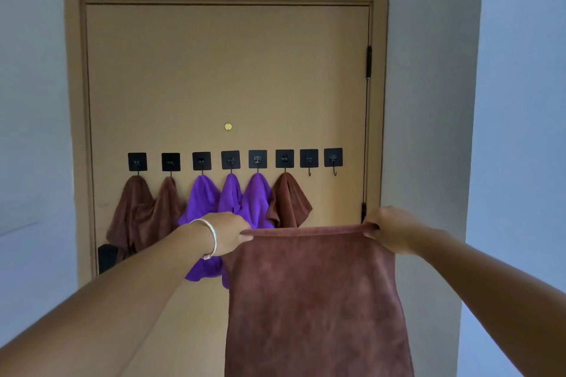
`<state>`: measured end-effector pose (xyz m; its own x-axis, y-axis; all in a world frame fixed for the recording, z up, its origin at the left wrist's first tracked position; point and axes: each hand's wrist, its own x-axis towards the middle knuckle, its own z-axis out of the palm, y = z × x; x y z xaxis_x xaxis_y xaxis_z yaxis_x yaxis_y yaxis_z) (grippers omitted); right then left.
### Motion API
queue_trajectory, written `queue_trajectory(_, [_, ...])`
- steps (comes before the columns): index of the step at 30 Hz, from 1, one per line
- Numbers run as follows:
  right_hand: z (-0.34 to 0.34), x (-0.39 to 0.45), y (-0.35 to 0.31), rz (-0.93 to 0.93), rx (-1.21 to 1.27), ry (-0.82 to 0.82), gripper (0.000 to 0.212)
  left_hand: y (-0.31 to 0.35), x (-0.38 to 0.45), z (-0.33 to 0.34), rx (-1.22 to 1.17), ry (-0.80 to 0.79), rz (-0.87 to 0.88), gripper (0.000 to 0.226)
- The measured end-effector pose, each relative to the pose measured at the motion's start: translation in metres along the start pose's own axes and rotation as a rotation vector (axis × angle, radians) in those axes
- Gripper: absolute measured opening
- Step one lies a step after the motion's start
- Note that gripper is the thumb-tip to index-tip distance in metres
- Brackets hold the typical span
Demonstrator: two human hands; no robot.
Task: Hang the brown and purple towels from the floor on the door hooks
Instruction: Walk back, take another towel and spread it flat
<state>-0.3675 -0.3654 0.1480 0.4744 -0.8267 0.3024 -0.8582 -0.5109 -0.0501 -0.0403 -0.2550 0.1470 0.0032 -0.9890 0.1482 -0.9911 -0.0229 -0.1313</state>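
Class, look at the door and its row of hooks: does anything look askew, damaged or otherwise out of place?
Nothing stands out. Six towels hang bunched from the six leftmost hooks; the two rightmost hooks are bare. The left hand and right hand hold a brown towel stretched flat by its top corners.

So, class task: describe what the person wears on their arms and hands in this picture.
Both forearms are bare, with no sleeves in view. The left hand has a thin silver bangle round its wrist. The right hand shows no jewellery, glove or watch.
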Motion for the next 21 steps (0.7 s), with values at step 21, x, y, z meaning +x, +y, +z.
queue_trajectory(21, [0.018, 0.220, 0.037, 0.052, 0.176, 0.398, 0.029, -0.041, 0.231, 0.002, -0.097, 0.565, 0.117, 0.030])
